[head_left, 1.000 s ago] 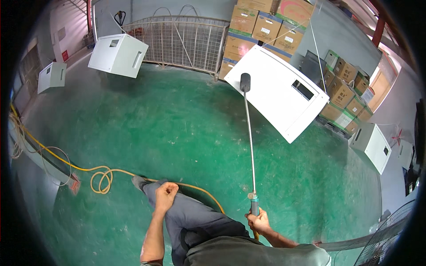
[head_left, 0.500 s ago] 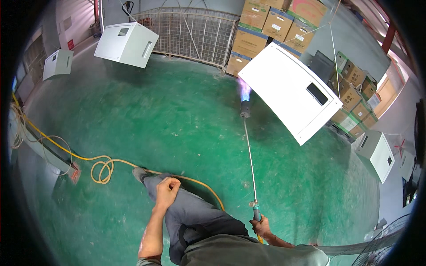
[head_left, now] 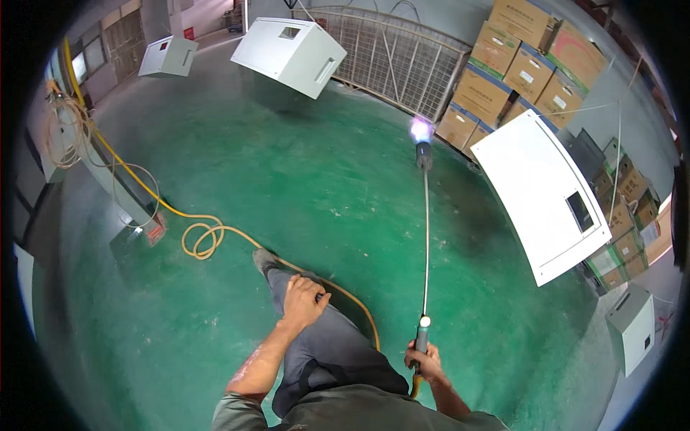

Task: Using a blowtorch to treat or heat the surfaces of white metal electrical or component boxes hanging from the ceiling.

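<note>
My right hand is wrapped round the dark grip of a long gas torch. Its thin metal tube points away from me, and a violet-blue flame burns at the dark nozzle. To the right of the flame, and apart from it, a white metal cabinet with a dark rectangular opening hangs tilted on a cord. My left hand is over my thigh, its fingers curled in with nothing seen in them. A yellow hose runs across the floor, passing behind my leg.
More white cabinets hang around: one ahead, a smaller one far left, another at right. Stacked cardboard boxes and a mesh cage stand at the back. Hose coils lie on the green floor.
The view has swung left, so the surroundings sit further right. The flame, earlier at the near cabinet's left corner, is now clear of it. My left hand stays curled over the thigh.
</note>
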Available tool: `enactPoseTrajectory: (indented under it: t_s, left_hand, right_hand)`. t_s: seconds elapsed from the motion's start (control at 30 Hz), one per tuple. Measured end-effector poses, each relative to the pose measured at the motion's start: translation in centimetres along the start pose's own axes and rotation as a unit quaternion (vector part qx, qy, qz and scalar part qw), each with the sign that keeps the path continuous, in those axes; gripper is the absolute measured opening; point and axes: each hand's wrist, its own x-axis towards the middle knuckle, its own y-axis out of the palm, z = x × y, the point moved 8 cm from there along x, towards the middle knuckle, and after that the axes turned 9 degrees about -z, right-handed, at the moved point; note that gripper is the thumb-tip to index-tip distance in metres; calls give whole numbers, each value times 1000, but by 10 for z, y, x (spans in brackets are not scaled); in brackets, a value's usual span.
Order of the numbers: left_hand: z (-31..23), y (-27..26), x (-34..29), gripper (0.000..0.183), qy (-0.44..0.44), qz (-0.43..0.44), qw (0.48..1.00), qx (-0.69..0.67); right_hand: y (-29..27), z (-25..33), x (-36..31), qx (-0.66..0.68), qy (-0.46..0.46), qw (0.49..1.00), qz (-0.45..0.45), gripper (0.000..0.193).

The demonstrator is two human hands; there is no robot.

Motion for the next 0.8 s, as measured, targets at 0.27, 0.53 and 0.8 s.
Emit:
enactPoseTrajectory:
  t_s: [0.27, 0.53, 0.8]
  left_hand:
    - [13, -3, -3, 16, -37, -32, 999, -12]
    - [33, -10, 1, 15, -43, -81, 995, -33]
    - [44, -18, -4, 11, -41, -106, 993, -44]
  right_hand:
    - [93, 118, 95, -148, -177, 973, -4, 26]
    - [191, 164, 178, -93, -210, 970, 82, 27]
    - [198, 114, 183, -44, -125, 983, 130, 21]
